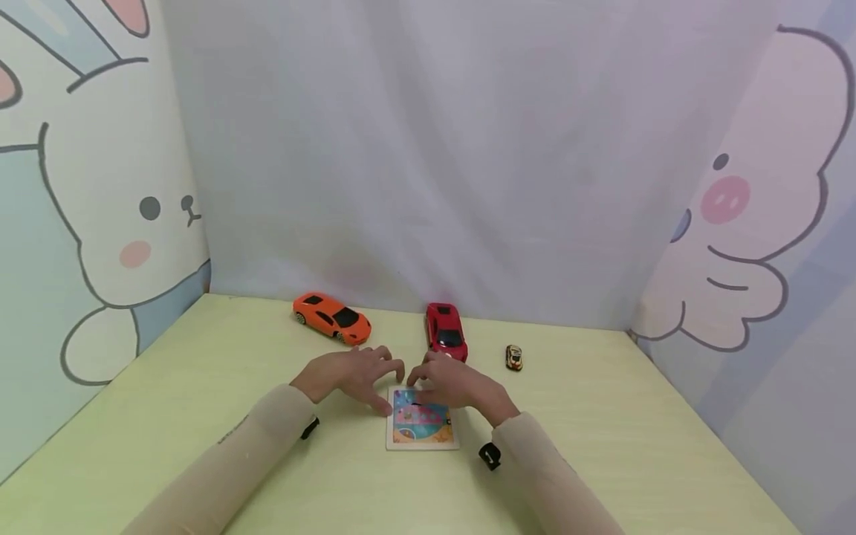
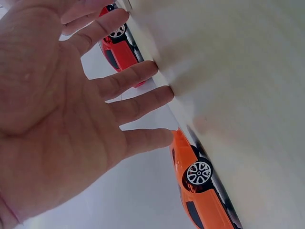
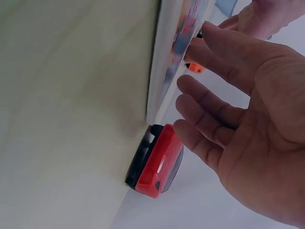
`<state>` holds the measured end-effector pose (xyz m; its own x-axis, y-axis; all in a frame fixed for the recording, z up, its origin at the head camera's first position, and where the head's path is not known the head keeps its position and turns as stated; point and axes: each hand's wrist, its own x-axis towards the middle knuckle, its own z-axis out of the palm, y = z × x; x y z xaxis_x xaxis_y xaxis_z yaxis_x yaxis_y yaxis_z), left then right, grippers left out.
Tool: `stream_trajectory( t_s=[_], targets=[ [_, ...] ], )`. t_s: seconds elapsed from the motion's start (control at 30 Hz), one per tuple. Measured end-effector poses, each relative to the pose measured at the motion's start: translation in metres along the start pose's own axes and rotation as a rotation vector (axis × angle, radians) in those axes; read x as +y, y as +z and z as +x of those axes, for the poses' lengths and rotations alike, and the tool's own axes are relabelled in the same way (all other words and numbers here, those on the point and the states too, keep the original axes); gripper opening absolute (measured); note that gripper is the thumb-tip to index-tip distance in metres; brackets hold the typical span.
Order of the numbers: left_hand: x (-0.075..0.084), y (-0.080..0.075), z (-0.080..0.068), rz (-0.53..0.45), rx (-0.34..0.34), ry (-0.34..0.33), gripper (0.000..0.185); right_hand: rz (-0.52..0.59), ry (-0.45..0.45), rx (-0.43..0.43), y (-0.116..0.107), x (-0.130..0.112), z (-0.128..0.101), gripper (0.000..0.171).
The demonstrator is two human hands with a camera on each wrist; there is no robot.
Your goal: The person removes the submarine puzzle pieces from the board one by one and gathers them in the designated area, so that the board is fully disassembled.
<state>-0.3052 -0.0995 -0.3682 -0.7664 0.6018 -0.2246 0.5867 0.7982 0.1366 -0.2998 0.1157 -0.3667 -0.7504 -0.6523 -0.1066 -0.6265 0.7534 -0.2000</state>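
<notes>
Head view: one white-framed picture board (image 1: 423, 437), laid flat on the table (image 1: 669, 446); left hand (image 1: 361, 375), held at its ten o'clock, unclenched, grasping nothing; right hand (image 1: 455, 380), poised over its one o'clock corner, likewise unclenched; orange car (image 1: 331, 318) placed at half past ten from the board, red car (image 1: 446, 331) at twelve, small gold car (image 1: 513, 357) at two. Left wrist view: left hand, spread. Right wrist view: right hand, loosely bent; contact with board not discernible. Step, as judged: board being positioned; even grip at its edges probably called for next
</notes>
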Motion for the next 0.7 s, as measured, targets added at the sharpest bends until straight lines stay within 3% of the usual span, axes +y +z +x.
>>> stream_trajectory(
  t_s=[0.3, 0.7],
  targets=[
    [0.002, 0.001, 0.001, -0.001, -0.015, -0.015, 0.045, 0.05, -0.017, -0.026, 0.002, -0.006, 0.001, 0.023],
    [0.001, -0.001, 0.0, -0.024, -0.021, -0.014, 0.043, 0.171, -0.012, -0.053, 0.002, -0.011, 0.0, 0.032]
  ],
)
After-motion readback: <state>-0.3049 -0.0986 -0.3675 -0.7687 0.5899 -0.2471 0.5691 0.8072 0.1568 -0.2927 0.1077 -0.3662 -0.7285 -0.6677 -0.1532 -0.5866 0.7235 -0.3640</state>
